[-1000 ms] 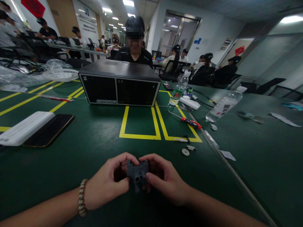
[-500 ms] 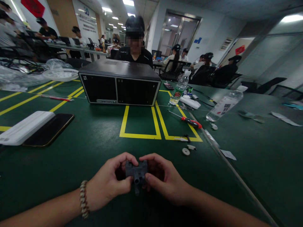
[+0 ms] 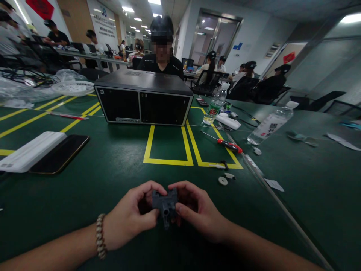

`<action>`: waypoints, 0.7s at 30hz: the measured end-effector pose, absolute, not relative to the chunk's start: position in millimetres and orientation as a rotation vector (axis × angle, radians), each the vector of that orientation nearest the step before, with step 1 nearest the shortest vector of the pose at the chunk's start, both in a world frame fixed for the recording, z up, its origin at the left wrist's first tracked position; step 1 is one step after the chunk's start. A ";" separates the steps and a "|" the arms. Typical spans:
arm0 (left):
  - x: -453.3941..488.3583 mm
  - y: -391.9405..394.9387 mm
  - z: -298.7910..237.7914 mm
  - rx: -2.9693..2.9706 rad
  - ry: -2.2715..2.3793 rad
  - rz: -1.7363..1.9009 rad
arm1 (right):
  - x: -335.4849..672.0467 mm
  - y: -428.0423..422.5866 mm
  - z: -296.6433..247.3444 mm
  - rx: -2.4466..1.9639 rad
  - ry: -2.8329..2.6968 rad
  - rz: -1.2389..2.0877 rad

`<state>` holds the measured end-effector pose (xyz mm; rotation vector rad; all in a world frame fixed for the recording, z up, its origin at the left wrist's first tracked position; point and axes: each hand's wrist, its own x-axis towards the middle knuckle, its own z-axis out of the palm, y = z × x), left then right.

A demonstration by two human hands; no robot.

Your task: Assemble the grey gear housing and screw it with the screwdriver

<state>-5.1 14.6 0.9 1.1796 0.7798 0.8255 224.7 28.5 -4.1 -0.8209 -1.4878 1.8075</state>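
Observation:
Between my two hands is a small dark grey plastic part with a blocky body and a round tube end facing me. My left hand, with a beaded bracelet at the wrist, pinches its left side between thumb and index finger. On the other side, my right hand grips it with thumb and fingertips. The right hand's fingers behind the part are partly hidden. Beyond the right hand lie a small white wheel, a small pale piece and a little black piece.
A large black case stands ahead, with a person seated behind it. A red and black screwdriver and two bottles, one green-labelled, one white-labelled, are to the right. A phone lies left beside a white box.
Both hands still hold the grey part, which has tilted slightly and shifted a little to the right in view. The surrounding scene has shifted slightly too.

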 end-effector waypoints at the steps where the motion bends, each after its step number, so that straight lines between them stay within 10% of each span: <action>1: -5.0 14.3 -0.9 1.181 0.777 0.835 | 224.4 28.2 -4.5 -0.812 -1.492 1.807; 21: -8.4 15.1 1.3 1.193 0.807 0.839 | 223.6 29.5 -3.0 -0.803 -1.434 1.827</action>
